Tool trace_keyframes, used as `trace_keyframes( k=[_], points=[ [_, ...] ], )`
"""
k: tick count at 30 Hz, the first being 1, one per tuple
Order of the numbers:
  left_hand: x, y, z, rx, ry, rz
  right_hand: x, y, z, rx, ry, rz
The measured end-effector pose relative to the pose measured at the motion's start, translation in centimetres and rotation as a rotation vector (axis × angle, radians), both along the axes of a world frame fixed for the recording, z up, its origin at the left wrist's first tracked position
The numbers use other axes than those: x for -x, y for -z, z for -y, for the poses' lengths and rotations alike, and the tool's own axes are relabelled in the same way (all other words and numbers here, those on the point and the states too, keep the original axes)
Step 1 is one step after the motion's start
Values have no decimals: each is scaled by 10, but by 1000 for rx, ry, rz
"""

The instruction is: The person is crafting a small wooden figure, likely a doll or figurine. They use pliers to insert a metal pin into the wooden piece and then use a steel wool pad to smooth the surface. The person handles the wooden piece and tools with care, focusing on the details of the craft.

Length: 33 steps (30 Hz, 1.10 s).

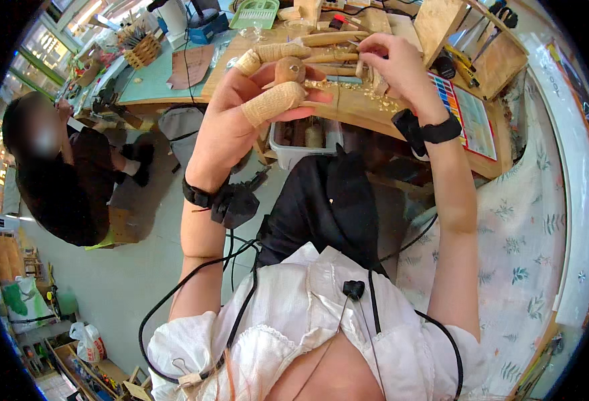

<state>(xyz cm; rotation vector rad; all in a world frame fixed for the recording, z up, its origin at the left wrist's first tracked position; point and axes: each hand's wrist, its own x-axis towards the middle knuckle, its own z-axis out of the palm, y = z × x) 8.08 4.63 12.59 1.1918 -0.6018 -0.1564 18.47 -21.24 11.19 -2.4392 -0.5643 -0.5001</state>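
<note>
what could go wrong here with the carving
The left hand pinches the small wooden piece in bandaged fingers, so a slip of the right hand and its tool could nick them. Shavings litter the workbench and may drop into the bin below.

Tan bandages [272,101] wrap the fingers, the brown wooden piece [290,69] between them, above a leaf-patterned white cloth [515,234].

Small wooden piece [290,69] half hidden behind bandaged left-hand fingers [272,102]; thin tool in right hand [393,65] too small to tell; counter [355,107] far edge cluttered, indistinct.
</note>
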Motion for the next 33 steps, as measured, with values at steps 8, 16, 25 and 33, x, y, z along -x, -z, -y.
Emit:
trace_keyframes(
  k=[8,16,25,33],
  points=[
    [11,20,-6,138,14,-128,-17,4,61,152,224,-60],
    [24,15,9,239,148,-106,-29,21,45,610,368,-109],
    [31,10,6,332,174,-129,-48,16,38,500,280,-293],
    [33,5,-3,225,122,-156,41,-7,16,31,45,124]
  ],
)
